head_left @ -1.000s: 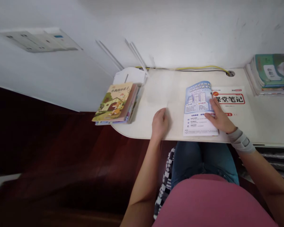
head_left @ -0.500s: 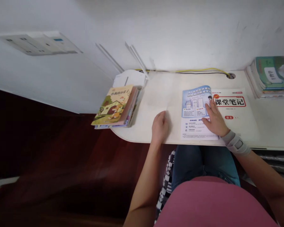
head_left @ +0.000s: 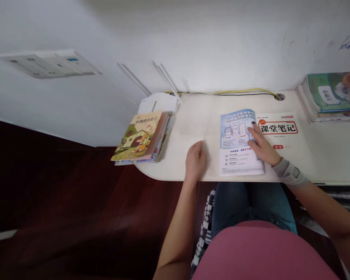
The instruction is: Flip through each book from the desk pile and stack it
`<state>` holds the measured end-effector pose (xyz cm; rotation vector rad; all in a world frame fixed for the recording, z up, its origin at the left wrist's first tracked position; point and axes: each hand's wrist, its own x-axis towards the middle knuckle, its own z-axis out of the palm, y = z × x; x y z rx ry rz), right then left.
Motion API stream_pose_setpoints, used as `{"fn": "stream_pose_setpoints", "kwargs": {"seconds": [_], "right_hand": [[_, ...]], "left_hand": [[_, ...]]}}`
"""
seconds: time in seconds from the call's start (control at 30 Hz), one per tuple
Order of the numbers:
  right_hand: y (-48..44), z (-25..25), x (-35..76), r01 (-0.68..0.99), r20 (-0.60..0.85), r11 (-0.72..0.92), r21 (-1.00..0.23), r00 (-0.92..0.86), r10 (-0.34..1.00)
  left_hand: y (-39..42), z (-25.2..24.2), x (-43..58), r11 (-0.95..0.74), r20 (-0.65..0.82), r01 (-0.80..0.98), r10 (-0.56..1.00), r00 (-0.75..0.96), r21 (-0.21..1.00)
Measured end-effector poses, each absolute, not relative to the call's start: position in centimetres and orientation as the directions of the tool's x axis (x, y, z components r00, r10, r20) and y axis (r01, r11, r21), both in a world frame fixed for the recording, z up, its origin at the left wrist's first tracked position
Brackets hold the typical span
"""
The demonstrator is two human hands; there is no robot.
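Observation:
An open booklet (head_left: 242, 165) lies near the table's front edge. Its left page is blue and white with printed pictures of phones; the right page is white and carries a red-framed title in large black Chinese characters. My right hand (head_left: 262, 147), with a grey wrist brace (head_left: 291, 173), rests across the fold, fingers spread over the left page's right part. To the left of the booklet, apart from it, my left hand (head_left: 195, 161) lies on the white table (head_left: 189, 124) in a loose fist. Nothing shows in its curled fingers.
A stack of books (head_left: 138, 136) overhangs the table's left end, beside a white router (head_left: 160, 102) with upright antennas. More books (head_left: 334, 93) are piled at the right. Yellow and black cables (head_left: 236, 92) run along the wall to a hole.
The view has shifted slightly, so the table and booklet appear lower and a little further left. My right hand has slid slightly over the fold; my left hand stays in place.

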<state>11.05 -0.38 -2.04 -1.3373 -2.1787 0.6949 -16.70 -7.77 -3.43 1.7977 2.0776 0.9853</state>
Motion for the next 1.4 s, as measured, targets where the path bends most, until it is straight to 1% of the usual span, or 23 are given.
{"fn": "stream_pose_setpoints", "kwargs": {"seconds": [0.03, 0.1, 0.2, 0.27, 0.4, 0.6, 0.83, 0.93, 1.03, 1.2, 1.4], "right_hand": [[0.3, -2.1, 11.4, 0.637, 0.147, 0.396, -0.661, -0.408, 0.901], [1.4, -2.1, 11.9, 0.637, 0.172, 0.425, -0.643, -0.420, 0.891], [2.1, -2.1, 11.6, 0.703, 0.181, 0.458, -0.544, -0.435, 0.882], [1.9, -2.0, 11.1, 0.751, 0.166, 0.444, -0.489, -0.420, 0.892], [1.3, -1.8, 10.4, 0.801, 0.140, 0.408, -0.438, -0.387, 0.911], [1.3, -1.5, 10.7, 0.824, 0.110, 0.381, -0.419, -0.370, 0.922], [2.1, -2.0, 10.6, 0.818, 0.108, 0.387, -0.425, -0.378, 0.919], [1.5, -2.0, 10.6, 0.804, 0.133, 0.376, -0.460, -0.357, 0.925], [-0.5, -2.1, 10.7, 0.778, 0.183, 0.404, -0.481, -0.362, 0.914], [-3.9, -2.0, 10.7, 0.783, 0.208, 0.449, -0.430, -0.398, 0.893], [-4.3, -1.5, 10.2, 0.817, 0.163, 0.485, -0.312, -0.456, 0.875]], "left_hand": [[-7.8, -3.5, -16.7, 0.023, 0.254, 0.793, 0.941, -0.223, 0.609], [-7.8, -3.5, -16.8, 0.020, 0.255, 0.795, 0.942, -0.217, 0.606], [-7.8, -3.5, -16.8, 0.020, 0.255, 0.790, 0.941, -0.221, 0.612], [-7.8, -3.5, -16.8, 0.028, 0.251, 0.781, 0.939, -0.235, 0.624], [-7.9, -3.5, -16.8, 0.051, 0.236, 0.760, 0.935, -0.265, 0.648], [-7.9, -3.7, -16.8, 0.036, 0.252, 0.741, 0.928, -0.274, 0.670], [-7.8, -3.8, -16.8, 0.024, 0.255, 0.730, 0.929, -0.269, 0.683], [-7.8, -3.7, -16.8, 0.026, 0.252, 0.732, 0.930, -0.268, 0.681], [-7.8, -3.6, -16.7, 0.031, 0.245, 0.741, 0.934, -0.261, 0.671], [-7.7, -3.5, -16.6, 0.033, 0.251, 0.750, 0.932, -0.262, 0.661], [-7.8, -3.4, -16.5, 0.060, 0.227, 0.744, 0.934, -0.278, 0.665]]}}
